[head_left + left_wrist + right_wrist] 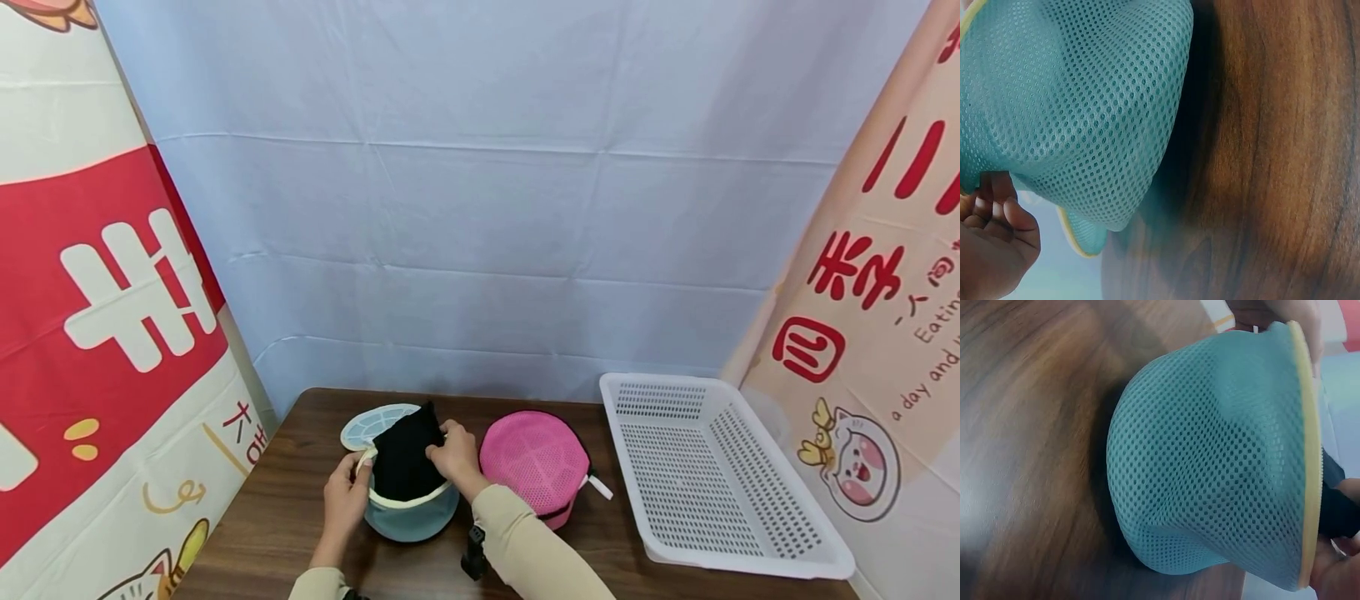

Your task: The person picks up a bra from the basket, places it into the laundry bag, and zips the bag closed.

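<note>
Beige sleeve (pixel 536 542) lay foremost. Toward the table's (pixel 258 521) left edge, left hand (pixel 347 496) fingers pinched mesh bag (pixel 412 525) rim (pixel 408 502), right hand (pixel 457 456) fingers black cloth (pixel 407 457); apparent insertion required lowering next.

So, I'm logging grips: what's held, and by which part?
The left hand holds the teal mesh bag by its yellowish rim; the right hand, the black cloth by its right side.

Both arms reach forward in beige sleeves (pixel 542 546), wrists bare. The left forearm (pixel 332 542) rises steeply, and the left hand (pixel 347 492) pinches with thumb raised opposite bent fingers (pixel 1002 186). The right forearm slants inward from the person's right; the right hand (pixel 459 458), slightly farther forward, also grips between thumb and curled fingers. The hands are near each other, apart.
</note>
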`<action>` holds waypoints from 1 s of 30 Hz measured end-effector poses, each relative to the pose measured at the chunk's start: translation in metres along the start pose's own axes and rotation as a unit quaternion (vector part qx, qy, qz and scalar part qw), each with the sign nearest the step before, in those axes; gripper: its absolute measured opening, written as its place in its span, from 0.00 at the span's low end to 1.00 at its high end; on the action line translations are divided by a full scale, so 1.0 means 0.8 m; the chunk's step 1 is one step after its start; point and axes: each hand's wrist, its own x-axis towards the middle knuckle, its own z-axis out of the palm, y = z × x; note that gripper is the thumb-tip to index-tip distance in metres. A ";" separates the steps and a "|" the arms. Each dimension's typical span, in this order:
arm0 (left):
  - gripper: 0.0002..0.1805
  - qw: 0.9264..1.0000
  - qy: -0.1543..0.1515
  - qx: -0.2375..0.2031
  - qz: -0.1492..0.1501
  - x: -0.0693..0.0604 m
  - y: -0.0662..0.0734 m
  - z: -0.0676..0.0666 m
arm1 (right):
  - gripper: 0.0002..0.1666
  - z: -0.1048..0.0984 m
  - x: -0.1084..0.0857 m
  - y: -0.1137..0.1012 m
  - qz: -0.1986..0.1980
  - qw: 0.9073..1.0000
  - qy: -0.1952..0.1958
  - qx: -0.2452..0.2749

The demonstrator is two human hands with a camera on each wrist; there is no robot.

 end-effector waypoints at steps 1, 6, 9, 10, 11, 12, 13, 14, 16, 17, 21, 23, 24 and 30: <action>0.08 1.000 0.001 -0.001 0.002 0.000 0.000 0.001 | 0.18 0.000 -0.001 0.000 -0.007 1.000 -0.006 -0.011; 0.10 1.000 0.015 -0.002 -0.010 0.001 -0.002 0.003 | 0.16 0.000 -0.002 -0.001 -0.047 0.996 -0.030 -0.064; 0.10 0.999 0.027 0.000 -0.027 0.002 -0.003 0.002 | 0.15 -0.003 0.000 -0.002 -0.064 0.994 -0.040 -0.076; 0.10 0.999 0.029 0.001 -0.030 0.002 -0.003 0.002 | 0.16 -0.004 0.001 -0.002 -0.068 0.994 -0.044 -0.077; 0.10 0.999 0.033 0.004 -0.030 0.003 -0.003 0.002 | 0.16 -0.005 0.001 -0.002 -0.073 0.993 -0.047 -0.080; 0.10 0.999 0.035 0.006 -0.031 0.003 -0.002 0.001 | 0.16 -0.005 0.002 -0.002 -0.078 0.992 -0.054 -0.085; 0.10 0.999 0.037 0.006 -0.032 0.004 -0.001 0.001 | 0.16 -0.005 0.002 -0.001 -0.086 0.990 -0.061 -0.091; 0.10 0.999 0.039 0.005 -0.035 0.004 0.000 0.000 | 0.16 -0.005 0.001 0.000 -0.095 0.988 -0.069 -0.100; 0.10 0.998 0.044 0.002 -0.044 0.005 0.002 -0.001 | 0.15 -0.004 0.001 0.001 -0.117 0.984 -0.075 -0.113; 0.10 0.998 0.047 0.000 -0.051 0.006 0.003 -0.002 | 0.14 -0.003 0.000 0.002 -0.126 0.982 -0.076 -0.116; 0.11 0.996 0.042 0.012 -0.079 0.010 0.006 -0.006 | 0.11 -0.002 0.001 0.007 -0.151 0.983 -0.060 -0.091; 0.10 0.995 0.036 0.032 -0.083 0.013 0.005 -0.008 | 0.11 -0.002 0.003 0.009 -0.159 0.983 -0.054 -0.069; 0.10 0.995 0.032 0.040 -0.082 0.014 0.005 -0.010 | 0.11 -0.003 0.004 0.009 -0.161 0.984 -0.055 -0.059; 0.07 0.997 0.012 0.026 -0.065 0.019 0.004 -0.007 | 0.11 -0.003 0.005 0.010 -0.155 0.982 -0.092 -0.053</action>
